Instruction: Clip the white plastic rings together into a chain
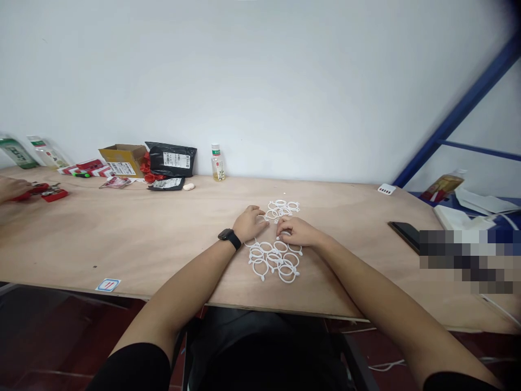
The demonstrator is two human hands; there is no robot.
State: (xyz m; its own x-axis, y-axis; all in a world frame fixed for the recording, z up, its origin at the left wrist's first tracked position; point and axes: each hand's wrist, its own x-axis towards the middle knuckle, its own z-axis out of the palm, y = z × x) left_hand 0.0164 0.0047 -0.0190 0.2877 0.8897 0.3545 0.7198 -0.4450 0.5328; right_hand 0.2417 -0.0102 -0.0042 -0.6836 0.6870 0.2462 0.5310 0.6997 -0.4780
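- And here we are with the white plastic rings [273, 259] lying flat on the plywood counter [122, 233], in two loose groups, the spread running straight out from the person, small tabs showing on their rims.
- The count: about ten rings in the near group and about eight in the far one, though overlaps make an exact tally tough.
- The left hand [250, 224], a black smartwatch [230, 238] on its wrist, sits curled at the rings' left edge, between the two groups, fingers [260, 210] reaching toward the far group.
- The right hand [293, 232] comes in from the right, and its fingertips [280, 233] are right down at the near group, so it's the closer of the two to that group.
- Both grips are curled, not spread, but is either one pinching a ring? From this view, I can't tell.
- Beyond the rings, along the wall: a small bottle [217, 163], a black mailer bag [173, 160] and a cardboard box [122, 159].
- Right of the rings, a black phone [402, 234] lies on the counter.
- Far left of the rings, a co-worker's hand [14, 189] is at a red-handled tool [30, 191], one hand in view there.
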